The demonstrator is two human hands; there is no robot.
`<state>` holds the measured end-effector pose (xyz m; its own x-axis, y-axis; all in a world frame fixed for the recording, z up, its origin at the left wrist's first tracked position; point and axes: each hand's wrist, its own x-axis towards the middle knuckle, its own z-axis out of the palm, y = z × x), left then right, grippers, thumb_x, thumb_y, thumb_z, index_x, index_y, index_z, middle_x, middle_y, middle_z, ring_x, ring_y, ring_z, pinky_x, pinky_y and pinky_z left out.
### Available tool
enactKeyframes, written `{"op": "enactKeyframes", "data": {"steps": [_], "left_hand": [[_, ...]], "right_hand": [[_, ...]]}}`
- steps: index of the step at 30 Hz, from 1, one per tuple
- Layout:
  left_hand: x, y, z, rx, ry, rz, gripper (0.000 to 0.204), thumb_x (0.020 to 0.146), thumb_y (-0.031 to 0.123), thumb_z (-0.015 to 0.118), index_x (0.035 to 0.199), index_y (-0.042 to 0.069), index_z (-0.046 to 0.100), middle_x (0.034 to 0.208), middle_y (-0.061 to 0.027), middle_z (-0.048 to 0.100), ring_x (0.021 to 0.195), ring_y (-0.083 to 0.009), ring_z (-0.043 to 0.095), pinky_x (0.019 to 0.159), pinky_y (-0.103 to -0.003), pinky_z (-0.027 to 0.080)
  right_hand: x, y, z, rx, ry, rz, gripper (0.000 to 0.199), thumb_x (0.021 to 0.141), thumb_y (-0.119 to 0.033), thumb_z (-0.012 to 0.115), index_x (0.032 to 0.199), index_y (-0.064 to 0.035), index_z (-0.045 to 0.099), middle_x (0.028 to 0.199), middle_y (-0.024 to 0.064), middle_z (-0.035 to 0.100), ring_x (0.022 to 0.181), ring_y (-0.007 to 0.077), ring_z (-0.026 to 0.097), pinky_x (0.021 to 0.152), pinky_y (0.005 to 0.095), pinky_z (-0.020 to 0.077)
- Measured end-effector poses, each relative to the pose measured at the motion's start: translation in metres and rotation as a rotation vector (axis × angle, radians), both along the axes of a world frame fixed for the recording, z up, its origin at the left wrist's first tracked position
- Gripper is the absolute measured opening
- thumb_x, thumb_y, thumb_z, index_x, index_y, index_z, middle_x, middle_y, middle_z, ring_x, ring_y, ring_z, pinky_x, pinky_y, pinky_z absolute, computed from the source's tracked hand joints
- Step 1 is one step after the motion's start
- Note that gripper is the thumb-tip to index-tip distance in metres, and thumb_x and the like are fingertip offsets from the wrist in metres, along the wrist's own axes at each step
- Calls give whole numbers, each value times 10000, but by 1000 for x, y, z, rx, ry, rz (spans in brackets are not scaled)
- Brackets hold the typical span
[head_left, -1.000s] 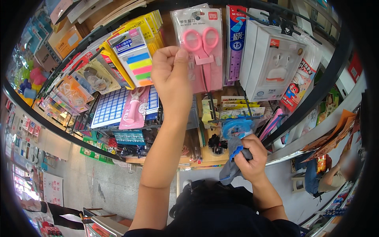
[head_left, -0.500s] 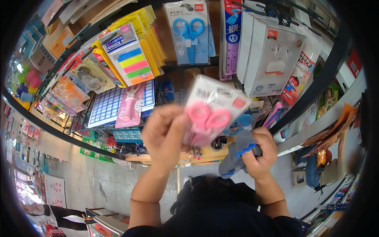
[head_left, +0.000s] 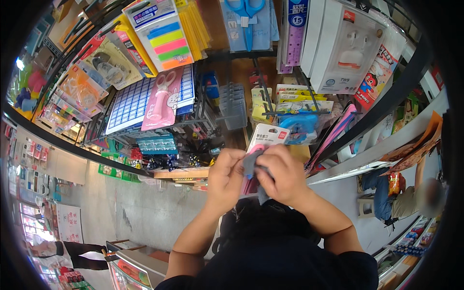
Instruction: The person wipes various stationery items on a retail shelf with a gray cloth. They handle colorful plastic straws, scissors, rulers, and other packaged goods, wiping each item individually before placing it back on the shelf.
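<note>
A black rack [head_left: 411,89] stands in front. The pack [head_left: 268,134] is below it, near the person's tummy, off the hooks. Its long way runs out from the body, its top pointing to the rack and a bit right. The left hand [head_left: 225,179] pinches its side. The right hand [head_left: 285,176] squeezes a gray cloth [head_left: 250,160] against it. Wiping looks part done; hanging up seems left. Fingers hide most of the pink scissors [head_left: 257,148], so their blades probably point back.
</note>
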<state>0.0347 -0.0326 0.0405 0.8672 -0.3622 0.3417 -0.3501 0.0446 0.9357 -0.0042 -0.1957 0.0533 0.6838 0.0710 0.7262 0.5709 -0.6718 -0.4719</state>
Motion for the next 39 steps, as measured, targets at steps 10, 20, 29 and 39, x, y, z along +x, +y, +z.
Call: {"op": "enactKeyframes", "data": {"steps": [10, 20, 29, 39], "left_hand": [[-12, 3, -9, -321, 235, -81, 118, 981, 34, 513, 1098, 31, 529, 980, -30, 613, 884, -80, 558, 792, -231, 455], [-40, -24, -4, -584, 439, -157, 395, 1027, 257, 409, 1310, -16, 440, 1256, -150, 553, 1148, -215, 544, 1016, -360, 413], [-30, -20, 3, -674, 490, -46, 257, 1008, 137, 479, 1225, 2, 508, 1213, -114, 602, 1122, -185, 579, 987, -339, 453], [-39, -28, -8, -614, 403, 90, 131, 997, 87, 523, 1099, 8, 541, 1082, -69, 633, 973, -120, 590, 900, -281, 473]], "right_hand": [[-8, 12, 1, -10, -66, 11, 233, 722, -57, 720, 931, -59, 618, 850, 83, 572, 689, 269, 608, 566, 363, 486], [-28, 21, -27, 11, -118, -115, 212, 681, -52, 716, 873, -46, 627, 771, 60, 529, 612, 232, 575, 512, 336, 471], [-44, 15, -49, -45, 10, 33, 194, 706, -72, 698, 891, -70, 640, 785, 52, 563, 632, 239, 599, 542, 341, 491], [-15, -4, -21, 199, -181, -173, 228, 717, -2, 689, 925, -6, 596, 851, 153, 575, 693, 319, 590, 567, 368, 477]]}}
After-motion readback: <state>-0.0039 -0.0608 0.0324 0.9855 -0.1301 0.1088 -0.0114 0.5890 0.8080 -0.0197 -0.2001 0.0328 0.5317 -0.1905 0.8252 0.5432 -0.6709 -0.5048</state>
